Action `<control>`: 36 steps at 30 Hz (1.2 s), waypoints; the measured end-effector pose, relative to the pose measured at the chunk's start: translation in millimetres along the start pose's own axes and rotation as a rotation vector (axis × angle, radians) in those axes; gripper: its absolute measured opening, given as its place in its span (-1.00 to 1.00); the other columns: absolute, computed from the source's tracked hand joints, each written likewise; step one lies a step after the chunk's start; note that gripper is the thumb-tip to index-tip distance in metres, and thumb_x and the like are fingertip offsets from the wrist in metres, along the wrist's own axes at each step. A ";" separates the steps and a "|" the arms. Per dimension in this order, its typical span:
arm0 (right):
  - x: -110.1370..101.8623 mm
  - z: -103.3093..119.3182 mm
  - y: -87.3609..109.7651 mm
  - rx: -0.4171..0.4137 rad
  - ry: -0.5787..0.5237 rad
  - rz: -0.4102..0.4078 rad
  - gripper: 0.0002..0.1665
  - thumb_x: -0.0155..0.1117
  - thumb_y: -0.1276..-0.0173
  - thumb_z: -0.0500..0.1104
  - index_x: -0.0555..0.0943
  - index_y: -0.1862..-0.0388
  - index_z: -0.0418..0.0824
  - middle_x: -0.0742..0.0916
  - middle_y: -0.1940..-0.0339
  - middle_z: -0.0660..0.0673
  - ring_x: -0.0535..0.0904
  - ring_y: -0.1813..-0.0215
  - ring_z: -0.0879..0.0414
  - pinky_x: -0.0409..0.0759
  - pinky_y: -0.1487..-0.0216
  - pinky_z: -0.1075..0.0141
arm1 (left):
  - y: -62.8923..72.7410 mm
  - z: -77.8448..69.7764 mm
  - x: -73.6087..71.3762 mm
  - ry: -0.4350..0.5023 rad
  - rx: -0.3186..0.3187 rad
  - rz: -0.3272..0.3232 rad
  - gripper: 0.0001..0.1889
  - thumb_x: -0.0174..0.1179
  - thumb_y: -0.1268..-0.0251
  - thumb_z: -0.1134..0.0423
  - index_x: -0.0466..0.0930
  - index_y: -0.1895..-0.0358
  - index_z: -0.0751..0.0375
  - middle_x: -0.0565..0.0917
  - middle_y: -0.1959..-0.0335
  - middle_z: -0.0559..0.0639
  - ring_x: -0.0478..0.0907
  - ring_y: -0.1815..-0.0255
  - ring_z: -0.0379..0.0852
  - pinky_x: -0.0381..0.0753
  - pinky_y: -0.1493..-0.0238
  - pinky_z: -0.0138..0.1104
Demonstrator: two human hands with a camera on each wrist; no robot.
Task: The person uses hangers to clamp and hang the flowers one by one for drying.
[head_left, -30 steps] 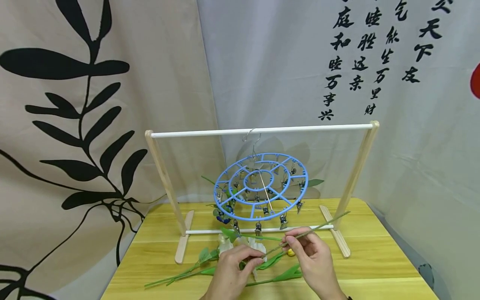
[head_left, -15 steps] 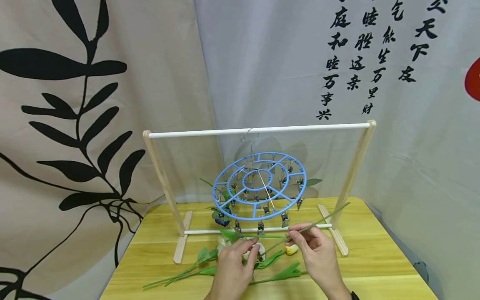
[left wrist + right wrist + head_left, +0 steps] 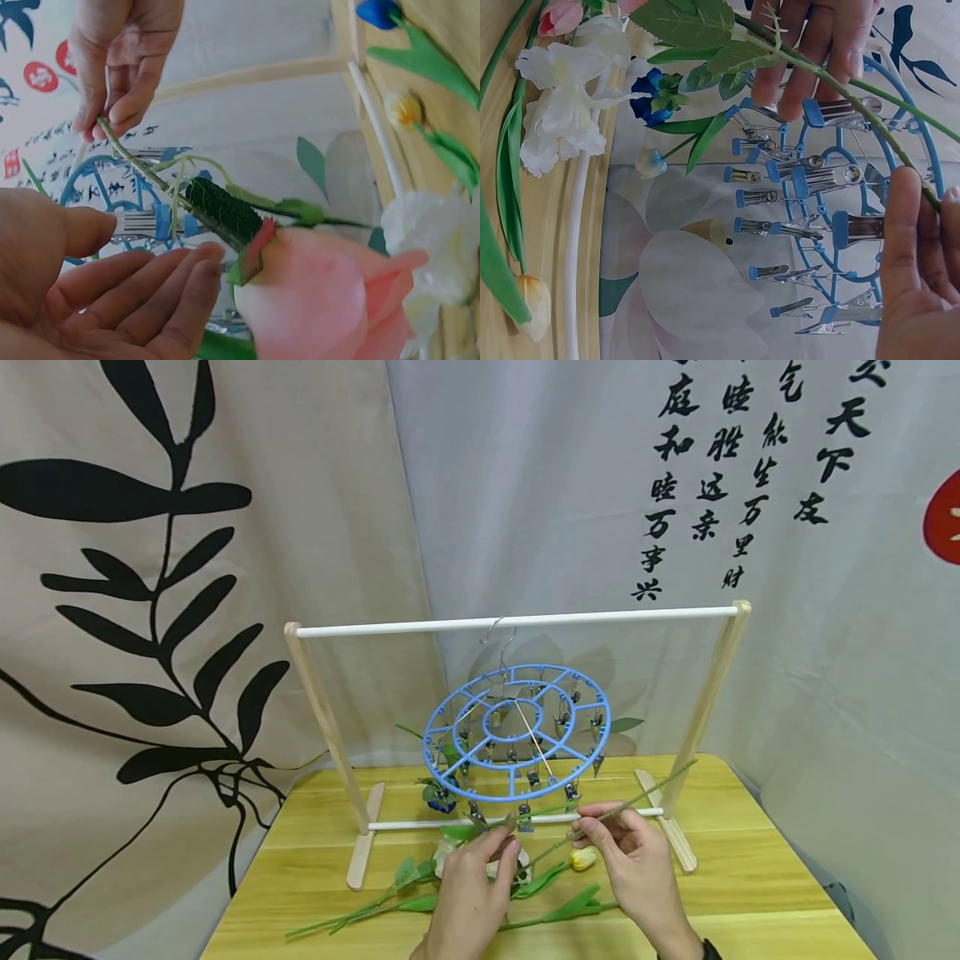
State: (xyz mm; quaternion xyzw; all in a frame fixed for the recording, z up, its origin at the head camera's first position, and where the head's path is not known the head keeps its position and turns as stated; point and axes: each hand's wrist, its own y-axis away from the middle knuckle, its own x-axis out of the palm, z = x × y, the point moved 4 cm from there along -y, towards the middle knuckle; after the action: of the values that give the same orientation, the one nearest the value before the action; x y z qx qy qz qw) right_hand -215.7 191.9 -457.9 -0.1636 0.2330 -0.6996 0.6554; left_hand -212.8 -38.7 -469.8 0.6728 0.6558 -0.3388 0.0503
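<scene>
Before the blue rack [image 3: 512, 740], the right hand [image 3: 632, 872] is pinching a rose stem [image 3: 844, 91], left hand [image 3: 476, 885] hovering loosely uncurled; cloth [image 3: 540, 485] behind is reading "万事兴".

The right hand [image 3: 124, 67] is pinching the stem [image 3: 144, 168] of a pink flower [image 3: 322, 300]. The left hand [image 3: 124, 307] is holding its fingers outstretched near that stem. Metal clips [image 3: 137, 223] are showing behind. A white flower [image 3: 431, 240], yellow flower [image 3: 405, 109] and blue flower [image 3: 378, 13] are occupying the right side.

Stem [image 3: 840, 91] before rack [image 3: 325, 718]; hanger [image 3: 512, 777] under top bar [image 3: 600, 617]; tulip [image 3: 582, 858] on table [image 3: 750, 877].
</scene>
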 end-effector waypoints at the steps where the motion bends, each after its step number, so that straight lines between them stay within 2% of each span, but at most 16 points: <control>1: -0.2 -0.2 -0.4 0.000 0.001 -0.002 -0.86 0.32 -0.71 -0.52 0.70 -0.14 -0.56 0.93 0.12 0.01 0.92 0.18 0.13 0.93 0.11 0.30 | -0.8 1.0 0.2 0.034 -0.012 -0.001 -0.67 0.29 -0.86 0.16 0.84 -0.37 0.26 0.96 -0.18 0.13 0.97 -0.09 0.04 0.98 -0.11 -0.14; 5: -0.8 -0.5 -1.2 -0.001 0.003 -0.010 -0.85 0.33 -0.70 -0.51 0.71 -0.14 -0.56 0.93 0.13 0.05 0.92 0.20 0.12 0.93 0.12 0.29 | -2.8 4.2 1.3 0.156 -0.057 -0.018 -0.61 0.31 -0.86 0.09 0.79 -0.46 0.22 0.95 -0.24 0.11 0.96 -0.15 0.02 0.95 -0.21 -0.21; 10: 0.6 -1.9 -1.8 -0.005 -0.006 -0.003 -0.85 0.35 -0.68 -0.51 0.74 -0.13 -0.50 0.94 0.13 0.03 0.93 0.20 0.08 0.94 0.13 0.26 | -4.0 10.3 4.9 0.299 -0.143 -0.024 -0.54 0.36 -0.81 0.03 0.75 -0.52 0.19 0.91 -0.34 0.09 0.93 -0.25 0.03 0.91 -0.29 -0.29; 13: 2.8 -2.9 -2.3 0.017 0.001 0.003 -0.85 0.38 -0.68 -0.49 0.74 -0.13 -0.47 0.94 0.14 0.04 0.93 0.20 0.07 0.95 0.13 0.25 | -5.8 12.0 6.3 0.365 -0.176 -0.030 -0.51 0.40 -0.78 0.01 0.76 -0.52 0.21 0.90 -0.34 0.16 0.92 -0.27 0.08 0.91 -0.29 -0.28; 16: 5.4 -2.9 -3.1 0.046 0.012 0.007 -0.85 0.40 -0.69 -0.46 0.74 -0.14 -0.47 0.94 0.15 0.04 0.93 0.21 0.07 0.95 0.12 0.24 | -8.5 11.3 6.6 0.403 -0.203 -0.047 -0.52 0.45 -0.73 0.02 0.79 -0.47 0.22 0.92 -0.28 0.16 0.93 -0.23 0.04 0.89 -0.26 -0.34; 20: 8.2 -2.0 -4.6 0.046 0.003 0.014 -0.86 0.40 -0.69 -0.45 0.74 -0.13 -0.47 0.94 0.14 0.03 0.93 0.20 0.08 0.96 0.11 0.21 | -11.0 9.1 6.7 0.468 -0.229 -0.063 -0.58 0.47 -0.71 0.03 0.83 -0.40 0.19 0.96 -0.21 0.06 0.93 -0.17 -0.11 0.82 -0.24 -0.48; 25: 11.3 -0.4 -5.8 0.015 -0.030 0.019 -0.86 0.40 -0.67 -0.49 0.75 -0.11 -0.44 0.94 0.12 -0.01 0.94 0.17 0.12 0.97 0.10 0.16 | -11.8 5.0 7.1 0.598 -0.236 -0.059 -0.61 0.45 -0.74 0.10 0.82 -0.37 0.28 0.96 -0.19 0.16 0.94 -0.13 -0.15 0.84 -0.24 -0.48; 28: 13.4 0.5 -6.6 -0.002 -0.044 0.019 -0.86 0.40 -0.66 -0.50 0.75 -0.10 -0.44 0.94 0.12 -0.15 0.94 0.17 0.09 0.97 0.10 0.19 | -12.8 2.6 7.2 0.654 -0.235 -0.056 -0.61 0.45 -0.74 0.14 0.80 -0.39 0.31 0.94 -0.21 0.20 0.95 -0.08 -0.14 0.86 -0.25 -0.45; 32: 16.1 1.6 -7.0 -0.011 -0.052 0.017 -0.86 0.40 -0.66 -0.51 0.75 -0.10 -0.46 0.92 0.12 -0.33 0.94 0.18 0.09 0.96 0.10 0.21 | -14.1 0.5 6.4 0.681 -0.239 -0.053 -0.60 0.46 -0.73 0.16 0.78 -0.40 0.32 0.92 -0.29 0.17 0.94 -0.05 -0.18 0.85 -0.28 -0.44; 36: 18.8 2.6 -6.6 -0.015 -0.052 0.027 -0.86 0.40 -0.65 -0.50 0.75 -0.10 -0.45 0.91 0.13 -0.36 0.93 0.17 0.13 0.96 0.09 0.22 | -14.3 -0.5 4.0 0.707 -0.257 -0.040 -0.59 0.48 -0.70 0.19 0.77 -0.40 0.34 0.90 -0.33 0.16 0.92 -0.14 -0.20 0.83 -0.30 -0.45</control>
State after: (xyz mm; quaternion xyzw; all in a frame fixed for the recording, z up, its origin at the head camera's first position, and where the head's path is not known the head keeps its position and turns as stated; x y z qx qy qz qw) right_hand -221.6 173.2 -453.6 -0.1833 0.2234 -0.6844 0.6694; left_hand -226.1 -33.1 -466.2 0.7236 0.6827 -0.0014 -0.1018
